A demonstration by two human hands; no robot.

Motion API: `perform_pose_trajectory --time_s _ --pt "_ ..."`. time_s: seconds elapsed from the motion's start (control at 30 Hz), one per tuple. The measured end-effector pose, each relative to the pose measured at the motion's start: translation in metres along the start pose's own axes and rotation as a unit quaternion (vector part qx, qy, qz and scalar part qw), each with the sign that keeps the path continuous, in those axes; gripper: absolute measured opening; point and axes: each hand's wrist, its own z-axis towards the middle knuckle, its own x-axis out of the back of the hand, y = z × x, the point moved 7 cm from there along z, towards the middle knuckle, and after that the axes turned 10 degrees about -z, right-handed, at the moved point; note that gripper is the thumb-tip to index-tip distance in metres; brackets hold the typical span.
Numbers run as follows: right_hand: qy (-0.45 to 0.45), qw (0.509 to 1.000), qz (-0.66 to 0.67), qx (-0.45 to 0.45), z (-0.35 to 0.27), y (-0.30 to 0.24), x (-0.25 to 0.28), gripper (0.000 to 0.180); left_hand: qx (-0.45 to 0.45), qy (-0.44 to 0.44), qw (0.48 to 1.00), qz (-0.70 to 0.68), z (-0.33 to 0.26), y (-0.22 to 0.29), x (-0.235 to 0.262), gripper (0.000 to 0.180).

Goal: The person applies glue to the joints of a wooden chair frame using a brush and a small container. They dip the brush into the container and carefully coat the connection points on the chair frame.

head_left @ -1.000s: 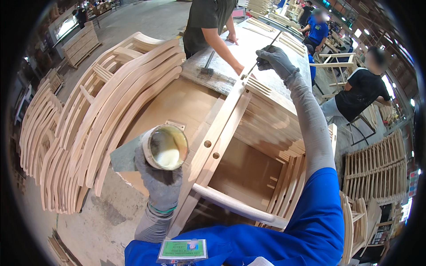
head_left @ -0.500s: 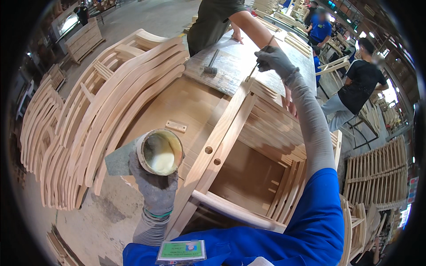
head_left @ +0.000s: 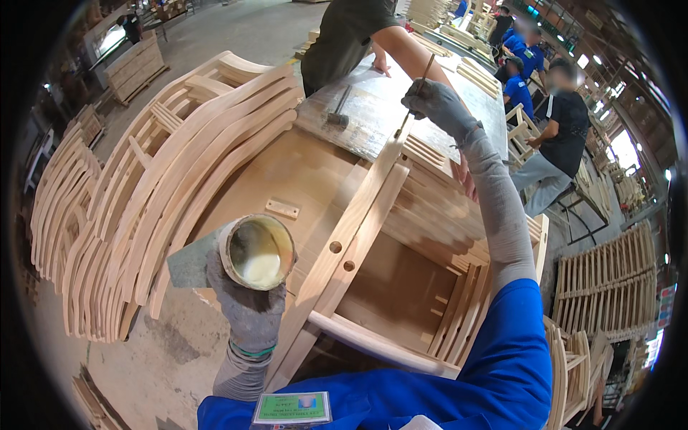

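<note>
left gloved hand (head_left: 247, 304) wrapped tight round a pale round pot of whitish glue (head_left: 256, 251) held low left over the bench, right gloved hand (head_left: 437, 106) pinching a thin stick brush (head_left: 414, 93), tip at far end of the long light wooden rail with two holes (head_left: 351, 240), grey hammer (head_left: 338, 113) lying beyond

A wooden frame (head_left: 358, 229) lies on the workbench (head_left: 287, 179), running away from the person. Left of it stands a stack of curved chair parts (head_left: 165, 179). A pot of glue (head_left: 256, 252) sits left of the frame. Behind, a hammer (head_left: 337, 115) lies on the far table (head_left: 373, 115). More parts (head_left: 609, 287) stand right.
</note>
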Motion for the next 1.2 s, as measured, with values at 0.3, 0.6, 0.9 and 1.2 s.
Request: perform_pose_trajectory --time_s 0.3,0.6,0.9,1.2 --pt "0.067 0.991 0.084 -0.086 0.001 0.006 0.001 0.021 0.038 0.037 0.998 -0.027 0.001 0.007 0.002 0.088" --pt "0.095 0.966 0.241 0.026 -0.061 -0.04 0.035 0.022 -0.002 0.052 0.999 -0.01 -0.013 0.045 0.014 0.084" --pt "0.073 0.966 0.215 0.124 -0.177 -0.226 0.005 0.023 -0.096 0.135 0.986 0.013 -0.087 0.142 0.055 0.042" --pt "-0.01 0.948 0.279 0.153 -0.23 -0.313 -0.063 0.017 -0.081 0.106 0.986 -0.1 -0.133 0.176 0.115 0.066"
